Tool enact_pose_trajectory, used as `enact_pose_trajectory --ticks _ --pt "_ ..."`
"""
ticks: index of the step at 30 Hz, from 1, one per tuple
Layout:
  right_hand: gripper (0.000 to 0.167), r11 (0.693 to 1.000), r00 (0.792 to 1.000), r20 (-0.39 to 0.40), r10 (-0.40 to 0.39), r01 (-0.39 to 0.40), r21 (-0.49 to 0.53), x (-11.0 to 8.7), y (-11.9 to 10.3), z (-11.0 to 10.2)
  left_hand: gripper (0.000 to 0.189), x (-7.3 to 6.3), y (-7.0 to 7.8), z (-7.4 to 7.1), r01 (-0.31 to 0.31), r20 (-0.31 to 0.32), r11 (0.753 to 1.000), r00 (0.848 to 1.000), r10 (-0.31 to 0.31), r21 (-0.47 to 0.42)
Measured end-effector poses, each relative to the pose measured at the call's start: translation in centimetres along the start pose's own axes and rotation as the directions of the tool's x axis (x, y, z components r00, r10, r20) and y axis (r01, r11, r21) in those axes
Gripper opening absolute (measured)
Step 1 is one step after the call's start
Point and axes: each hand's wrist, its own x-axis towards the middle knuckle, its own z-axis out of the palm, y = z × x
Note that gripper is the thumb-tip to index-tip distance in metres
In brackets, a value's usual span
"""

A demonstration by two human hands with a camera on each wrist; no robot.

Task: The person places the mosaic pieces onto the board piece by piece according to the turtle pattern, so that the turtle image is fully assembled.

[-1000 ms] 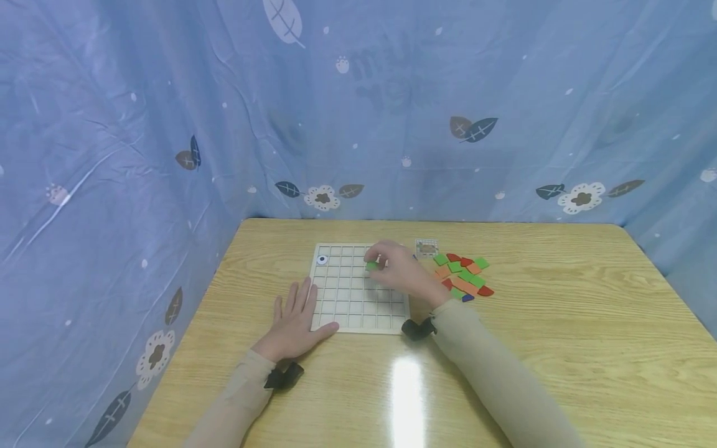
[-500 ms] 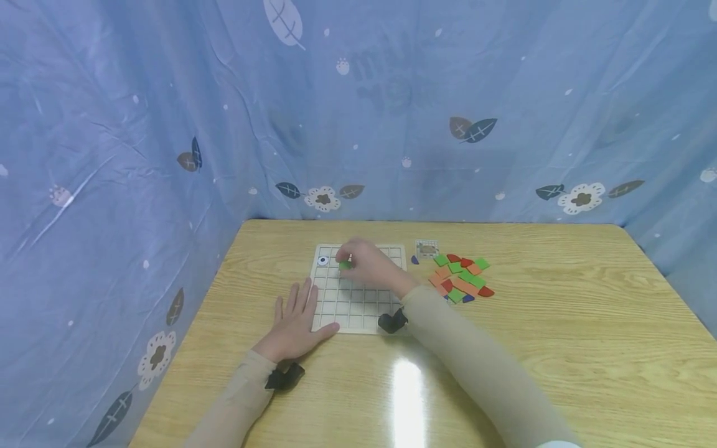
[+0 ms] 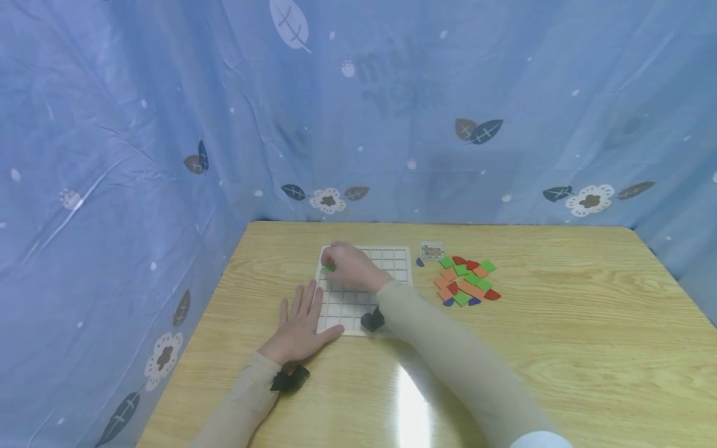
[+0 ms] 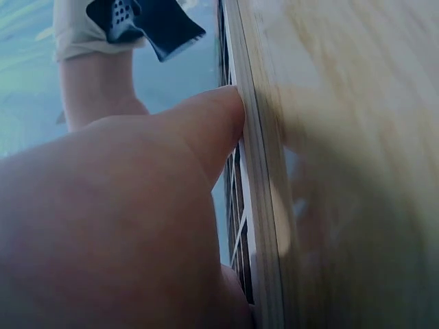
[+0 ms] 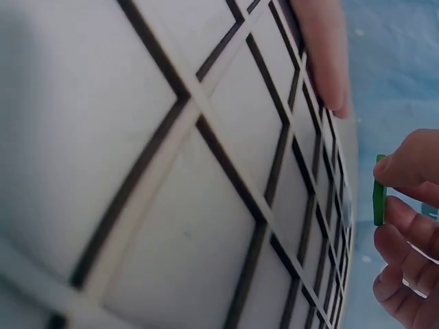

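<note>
Just below and left of the middle of the head view, the right hand pinches a small green tile between thumb and fingers; the tile is over the upper left part of a white gridded board, whose pale lines mark out squares; in the right wrist view the tile stands edge-on at the right of the frame, gripped at its ends, though whether it touches the board I cannot tell; the left hand lies at the board's lower left, its fingers straight and spread along the left side, its thumb against the near edge; the left wrist view shows that thumb tip touching the layered wooden rim.

Right of the board in the head view, flat loose pieces lie close together on the wood-grain table: green pieces, orange pieces, red pieces and blue pieces; a lone blue piece sits near the board's right edge, just below a small printed card; a blue curtain with leaves and flowers fills the upper frame; both sleeves are beige; a pale glare crosses the table at lower centre.
</note>
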Motion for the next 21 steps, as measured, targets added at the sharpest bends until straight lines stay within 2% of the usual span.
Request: enact_pose_trajectory --ticks 11,17,21 --pt "0.022 1.000 1.000 0.028 0.000 0.000 -0.012 0.8 -0.4 0.7 0.104 -0.1 0.3 -0.1 -0.002 -0.005 1.000 1.000 0.002 -0.006" --pt "0.022 0.997 0.999 0.046 0.023 -0.020 -0.081 1.3 -0.4 1.4 0.104 -0.1 0.3 -0.1 0.004 0.002 1.000 1.000 -0.004 -0.007" --pt "0.020 0.995 0.998 0.054 0.042 -0.037 -0.090 1.4 -0.2 1.6 0.104 0.0 0.1 -0.1 0.004 -0.001 1.000 1.000 -0.004 0.002"
